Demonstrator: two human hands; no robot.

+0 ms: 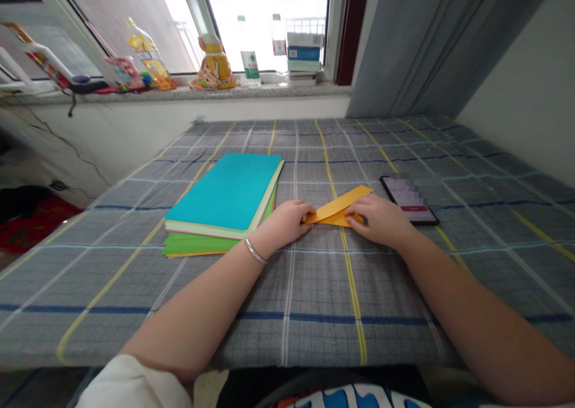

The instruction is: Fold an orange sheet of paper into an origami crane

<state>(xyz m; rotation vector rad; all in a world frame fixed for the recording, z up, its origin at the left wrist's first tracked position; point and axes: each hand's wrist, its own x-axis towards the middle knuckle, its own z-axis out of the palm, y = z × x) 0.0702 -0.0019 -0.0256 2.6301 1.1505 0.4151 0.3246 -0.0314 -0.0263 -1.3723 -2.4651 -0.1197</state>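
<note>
Folded orange paper (pixel 336 209) is pressed by the left hand (pixel 283 225) and right hand (pixel 380 219), held close together; a flat paper stack (pixel 224 192) remains to the left.

Phone (pixel 409 199) screen pixelated, unreadable. Orange paper (pixel 336 210) partly hidden under left hand (pixel 283 225) and right hand (pixel 380 219), ends covered. Water bottle (pixel 250 66) label too small to read.

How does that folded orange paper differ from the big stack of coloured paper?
The folded orange paper is creased into a narrow shape; the stack of coloured paper is many flat sheets, teal on top. The left hand and right hand rest on the orange paper; the stack lies beside it. Both are paper on the checked cloth.
</note>
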